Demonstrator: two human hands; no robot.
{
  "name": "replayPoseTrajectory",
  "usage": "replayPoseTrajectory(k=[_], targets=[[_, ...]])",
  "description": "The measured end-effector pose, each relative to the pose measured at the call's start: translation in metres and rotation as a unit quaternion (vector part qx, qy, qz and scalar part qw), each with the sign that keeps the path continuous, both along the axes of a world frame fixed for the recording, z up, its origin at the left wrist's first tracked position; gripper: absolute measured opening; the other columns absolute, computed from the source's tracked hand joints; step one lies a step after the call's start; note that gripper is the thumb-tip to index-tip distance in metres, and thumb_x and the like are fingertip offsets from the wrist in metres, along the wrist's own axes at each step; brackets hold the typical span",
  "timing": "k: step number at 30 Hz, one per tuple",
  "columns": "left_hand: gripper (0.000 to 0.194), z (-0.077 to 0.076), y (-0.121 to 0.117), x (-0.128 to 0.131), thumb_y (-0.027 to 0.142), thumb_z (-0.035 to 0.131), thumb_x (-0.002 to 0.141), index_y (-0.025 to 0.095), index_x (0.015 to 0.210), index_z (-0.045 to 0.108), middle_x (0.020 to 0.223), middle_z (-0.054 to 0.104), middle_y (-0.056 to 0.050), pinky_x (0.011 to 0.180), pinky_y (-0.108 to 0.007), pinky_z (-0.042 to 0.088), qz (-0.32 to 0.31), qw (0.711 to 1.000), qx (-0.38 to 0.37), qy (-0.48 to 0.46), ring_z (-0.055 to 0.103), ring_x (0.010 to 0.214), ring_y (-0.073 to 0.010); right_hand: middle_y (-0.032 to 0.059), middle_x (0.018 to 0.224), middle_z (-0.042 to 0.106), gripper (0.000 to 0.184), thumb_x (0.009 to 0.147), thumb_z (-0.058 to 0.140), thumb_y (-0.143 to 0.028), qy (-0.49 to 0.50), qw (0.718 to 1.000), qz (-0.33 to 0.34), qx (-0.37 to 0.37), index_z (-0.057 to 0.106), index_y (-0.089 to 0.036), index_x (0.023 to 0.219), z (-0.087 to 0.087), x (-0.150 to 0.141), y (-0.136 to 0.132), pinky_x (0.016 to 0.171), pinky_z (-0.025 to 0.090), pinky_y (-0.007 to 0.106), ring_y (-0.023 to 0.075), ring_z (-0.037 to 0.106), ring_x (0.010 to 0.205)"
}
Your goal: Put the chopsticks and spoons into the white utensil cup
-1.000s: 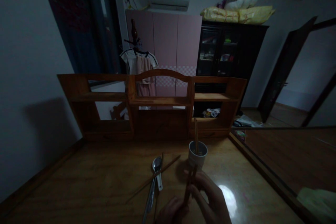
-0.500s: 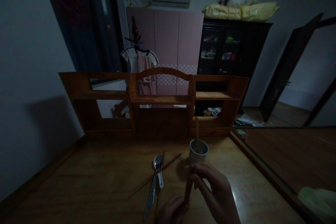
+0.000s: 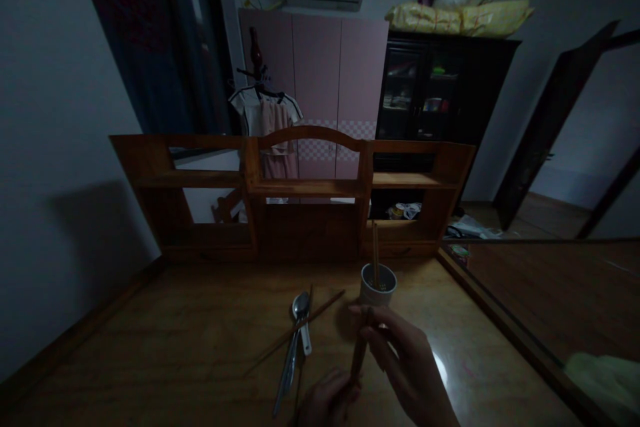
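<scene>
Both hands hold one brown chopstick (image 3: 358, 357) nearly upright above the wooden desk (image 3: 165, 340). My right hand (image 3: 405, 363) pinches its upper end with fingers closed. My left hand (image 3: 327, 400) grips its lower end at the bottom edge of the view. Just beyond stands a white cup (image 3: 377, 288) with another chopstick (image 3: 375, 250) standing in it. To the left lie metal spoons (image 3: 296, 340) and loose chopsticks (image 3: 295, 333) crossed on the desk.
A wooden shelf unit (image 3: 300, 193) runs along the desk's back edge. A grey wall is on the left. Behind are a pink wardrobe (image 3: 320, 87), a dark cabinet (image 3: 440, 100) and an open door on the right.
The view has shifted slightly. Both hands keep hold of the chopstick, which has come a little closer to the cup.
</scene>
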State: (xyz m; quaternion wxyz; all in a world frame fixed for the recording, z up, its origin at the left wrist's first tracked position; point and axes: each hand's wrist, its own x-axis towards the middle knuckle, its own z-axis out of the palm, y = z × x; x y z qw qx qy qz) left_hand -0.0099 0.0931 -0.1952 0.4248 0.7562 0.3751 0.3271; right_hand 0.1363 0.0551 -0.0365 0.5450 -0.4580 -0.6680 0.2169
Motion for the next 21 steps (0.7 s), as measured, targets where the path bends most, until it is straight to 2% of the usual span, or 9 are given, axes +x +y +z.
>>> replayPoseTrajectory(k=[3, 6, 8, 11, 14, 17, 21], targets=[[0.025, 0.0, -0.002, 0.0, 0.034, 0.052, 0.089, 0.022, 0.093, 0.074, 0.085, 0.071, -0.006, 0.07, -0.022, 0.051, 0.015, 1.0, 0.012, 0.01, 0.065, 0.076, -0.0181, 0.0046, 0.096, 0.066, 0.021, 0.093, 0.052, -0.026, -0.002, 1.0, 0.015, -0.011, 0.063, -0.023, 0.111, 0.0, -0.002, 0.001, 0.055, 0.049, 0.016, 0.0129, 0.063, 0.074], [0.025, 0.001, -0.004, 0.0, 0.034, 0.052, 0.089, 0.022, 0.094, 0.074, 0.088, 0.071, -0.007, 0.072, -0.023, 0.052, 0.03, 0.999, 0.015, -0.012, 0.065, 0.079, -0.0188, 0.0052, 0.097, 0.065, 0.017, 0.094, 0.051, -0.027, -0.001, 0.999, 0.033, -0.027, 0.064, -0.022, 0.104, 0.001, -0.004, 0.0, 0.05, 0.046, 0.016, 0.013, 0.062, 0.074], [0.024, 0.002, -0.004, 0.001, 0.032, 0.052, 0.088, 0.021, 0.092, 0.073, 0.088, 0.071, -0.007, 0.073, -0.024, 0.051, 0.028, 0.999, 0.01, -0.014, 0.065, 0.081, -0.0191, 0.005, 0.093, 0.064, 0.016, 0.095, 0.05, -0.027, -0.003, 0.999, 0.037, -0.032, 0.064, -0.021, 0.099, 0.003, -0.004, -0.002, 0.052, 0.046, 0.016, 0.0136, 0.062, 0.075], [0.025, 0.001, -0.002, 0.0, 0.031, 0.05, 0.088, 0.019, 0.088, 0.072, 0.082, 0.068, -0.006, 0.065, -0.022, 0.05, 0.009, 1.0, -0.01, 0.001, 0.063, 0.071, -0.0168, 0.0045, 0.09, 0.063, 0.016, 0.095, 0.049, -0.026, -0.009, 0.999, 0.035, -0.029, 0.064, -0.02, 0.095, 0.007, -0.003, -0.003, 0.06, 0.048, 0.018, 0.0144, 0.062, 0.079], [0.025, -0.005, 0.0, 0.0, 0.03, 0.051, 0.088, 0.02, 0.097, 0.072, 0.084, 0.068, -0.006, 0.062, -0.021, 0.049, -0.005, 1.0, -0.021, -0.018, 0.063, 0.072, -0.0162, 0.0041, 0.089, 0.063, 0.015, 0.095, 0.05, -0.025, -0.011, 0.999, 0.042, -0.025, 0.063, -0.019, 0.091, 0.008, -0.001, -0.002, 0.068, 0.048, 0.02, 0.0147, 0.061, 0.081], [0.025, -0.013, 0.0, -0.001, 0.028, 0.051, 0.088, 0.023, 0.101, 0.071, 0.088, 0.069, -0.006, 0.067, -0.021, 0.049, 0.002, 0.999, -0.016, -0.046, 0.063, 0.078, -0.0169, 0.0035, 0.086, 0.063, 0.014, 0.094, 0.052, -0.027, -0.013, 0.998, 0.044, -0.039, 0.064, -0.02, 0.092, 0.007, 0.003, -0.001, 0.067, 0.047, 0.02, 0.0139, 0.06, 0.076], [0.025, -0.018, -0.001, 0.0, 0.029, 0.05, 0.089, 0.023, 0.102, 0.071, 0.092, 0.069, -0.006, 0.063, -0.019, 0.048, 0.005, 0.998, -0.022, -0.065, 0.063, 0.078, -0.0161, 0.0029, 0.082, 0.063, 0.015, 0.094, 0.053, -0.029, -0.01, 0.997, 0.039, -0.059, 0.065, -0.02, 0.093, 0.005, 0.007, -0.003, 0.061, 0.046, 0.02, 0.0123, 0.057, 0.067]])
